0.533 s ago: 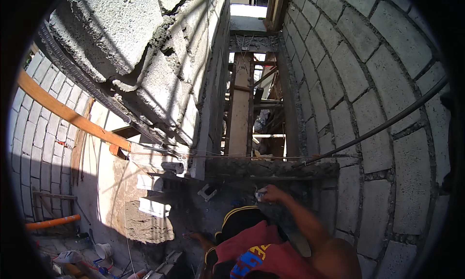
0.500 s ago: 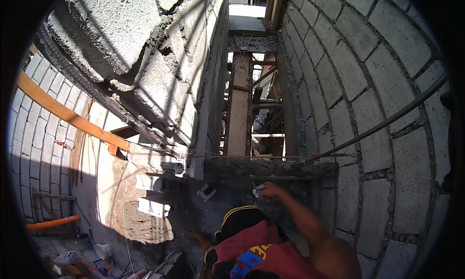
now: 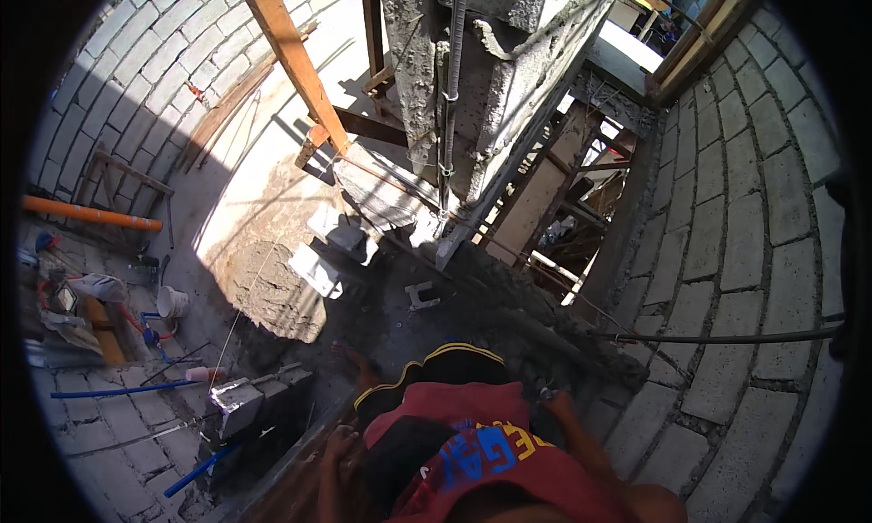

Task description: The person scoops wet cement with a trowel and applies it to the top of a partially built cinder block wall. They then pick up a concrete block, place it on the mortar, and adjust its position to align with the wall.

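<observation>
**Operator:** Down at the lower edge of the head view I see the person's red printed shirt (image 3: 490,450) and black shorts with a yellow trim (image 3: 445,369). My right hand (image 3: 552,398) reaches forward to the rough grey mortar bed on top of the block wall (image 3: 545,328), at its near edge, just where the wall meets the pale concrete-block wall on the right (image 3: 727,251).

**Observer:** Are the fingers closed on something?

**Operator:** A small pale thing sits at the fingertips, too small to name. I cannot tell whether the fingers are clenched round it or only resting on the mortar.

**Observer:** And the other hand?

**Operator:** My left hand (image 3: 338,450) hangs low beside the shirt, fingers loosely curled, grasping nothing that I can make out; it is in shadow, near the top edge of a grey block ledge (image 3: 238,405).

**Observer:** What lies around?

**Operator:** A thin dark steel bar (image 3: 718,339) runs from the mortar bed across the right wall. Above it stands a rough grey concrete column (image 3: 472,78) with a slanted orange timber brace (image 3: 295,60) to its left. Far below on the left floor lie an orange pipe (image 3: 91,214) and a blue pipe (image 3: 118,391), well apart from both hands.
</observation>
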A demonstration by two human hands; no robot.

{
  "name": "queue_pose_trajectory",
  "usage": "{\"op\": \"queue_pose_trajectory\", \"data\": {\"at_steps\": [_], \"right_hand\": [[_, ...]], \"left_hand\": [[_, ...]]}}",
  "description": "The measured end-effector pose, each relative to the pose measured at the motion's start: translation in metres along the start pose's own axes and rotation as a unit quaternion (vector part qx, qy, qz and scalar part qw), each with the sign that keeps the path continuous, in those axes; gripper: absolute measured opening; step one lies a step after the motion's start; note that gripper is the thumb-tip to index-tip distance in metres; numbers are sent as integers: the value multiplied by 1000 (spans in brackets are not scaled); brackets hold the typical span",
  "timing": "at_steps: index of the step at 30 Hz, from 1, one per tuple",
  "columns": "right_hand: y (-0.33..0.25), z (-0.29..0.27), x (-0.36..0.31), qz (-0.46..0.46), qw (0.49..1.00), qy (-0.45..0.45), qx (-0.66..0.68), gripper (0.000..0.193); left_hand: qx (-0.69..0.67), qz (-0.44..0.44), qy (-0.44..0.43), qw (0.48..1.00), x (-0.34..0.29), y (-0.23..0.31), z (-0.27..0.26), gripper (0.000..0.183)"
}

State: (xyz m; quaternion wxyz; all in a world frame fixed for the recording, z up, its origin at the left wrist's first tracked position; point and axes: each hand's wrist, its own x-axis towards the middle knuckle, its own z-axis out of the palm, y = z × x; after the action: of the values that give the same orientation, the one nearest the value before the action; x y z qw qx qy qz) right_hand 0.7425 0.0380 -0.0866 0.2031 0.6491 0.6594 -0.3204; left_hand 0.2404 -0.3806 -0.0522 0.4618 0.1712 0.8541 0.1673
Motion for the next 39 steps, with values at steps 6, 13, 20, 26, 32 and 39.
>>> {"op": "queue_pose_trajectory", "data": {"at_steps": [6,13,20,26,32,39], "right_hand": [[-8,48,34,-47,986,73,142,36],[-229,-36,7,-45,976,-141,163,49],[-470,-148,-58,-242,806,-11,541,30],[-614,-202,30,-267,768,8,582,29],[-626,-169,68,-52,755,165,632,29],[-636,-146,47,109,771,412,473,56]], "left_hand": [[-54,-14,115,992,-4,41,30,45],[-98,-25,40,994,-8,85,-49,38],[-140,-7,6,990,57,87,-113,35],[8,45,-59,997,188,68,-205,71],[75,90,-12,993,260,94,-258,79],[177,187,-97,962,265,140,-259,76]]}}
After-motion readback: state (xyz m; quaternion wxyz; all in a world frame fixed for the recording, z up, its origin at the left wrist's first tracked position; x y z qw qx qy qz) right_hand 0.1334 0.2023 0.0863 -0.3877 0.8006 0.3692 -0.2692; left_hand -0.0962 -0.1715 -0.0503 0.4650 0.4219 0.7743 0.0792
